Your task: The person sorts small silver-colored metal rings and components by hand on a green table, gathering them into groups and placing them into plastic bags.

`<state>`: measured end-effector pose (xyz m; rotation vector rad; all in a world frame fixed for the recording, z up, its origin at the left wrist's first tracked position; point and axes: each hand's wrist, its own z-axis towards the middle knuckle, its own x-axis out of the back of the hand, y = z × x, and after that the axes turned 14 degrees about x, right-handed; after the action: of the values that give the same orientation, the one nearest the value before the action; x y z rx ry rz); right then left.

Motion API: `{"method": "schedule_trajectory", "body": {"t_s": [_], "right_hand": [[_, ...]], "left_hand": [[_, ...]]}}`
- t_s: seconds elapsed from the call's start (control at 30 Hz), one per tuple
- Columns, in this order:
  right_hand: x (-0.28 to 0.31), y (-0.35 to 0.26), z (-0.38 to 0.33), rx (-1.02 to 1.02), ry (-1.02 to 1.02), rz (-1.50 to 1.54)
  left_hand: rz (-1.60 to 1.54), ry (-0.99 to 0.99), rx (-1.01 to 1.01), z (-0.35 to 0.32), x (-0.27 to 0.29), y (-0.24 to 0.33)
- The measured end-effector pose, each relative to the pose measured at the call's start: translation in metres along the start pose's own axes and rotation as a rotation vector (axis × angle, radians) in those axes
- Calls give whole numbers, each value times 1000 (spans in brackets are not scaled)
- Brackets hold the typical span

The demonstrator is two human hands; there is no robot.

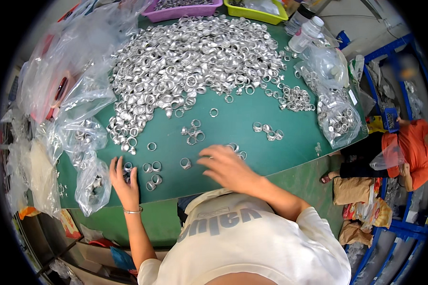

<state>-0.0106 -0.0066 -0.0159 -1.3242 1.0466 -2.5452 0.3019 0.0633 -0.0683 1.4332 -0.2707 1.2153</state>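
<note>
My left hand (123, 186) rests near the table's front edge with thumb and fingers apart. A silver-coloured ring (128, 166) shows in the gap between them, and part of the palm side is hidden. Beside it to the right lies a small group of rings (151, 167). My right hand (227, 167) hovers or rests over the tabletop with its fingers stretched out; no ring shows in it. A single ring (185, 163) lies just left of its fingertips. More rings (242, 155) peek out behind the hand, partly covered. Another cluster (193, 132) sits farther back.
A large heap of rings (190, 61) covers the back of the green table (280, 156). Purple (183, 13) and yellow-green baskets (257, 15) stand behind it. Ring-filled plastic bags (338, 116) lie at the right, more bags (92, 183) at the left. A person in orange (413, 152) is at the right.
</note>
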Motion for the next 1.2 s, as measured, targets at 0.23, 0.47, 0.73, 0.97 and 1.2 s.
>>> {"method": "schedule_trajectory", "body": {"t_s": [0.23,0.47,0.73,0.97,1.2], "right_hand": [[83,48,-89,-373,270,-453],[75,85,-79,-129,55,-432],[56,109,-97,-95,208,-537],[71,91,-82,-433,1207,911],[82,62,-78,-530,1400,2220]], "left_hand": [[219,16,-55,-5,-1,-3],[224,65,-136,12,1,-15],[77,90,-215,21,-10,-46],[-1322,-497,497,35,27,-22],[-1817,-1102,748,15,-6,101]]}}
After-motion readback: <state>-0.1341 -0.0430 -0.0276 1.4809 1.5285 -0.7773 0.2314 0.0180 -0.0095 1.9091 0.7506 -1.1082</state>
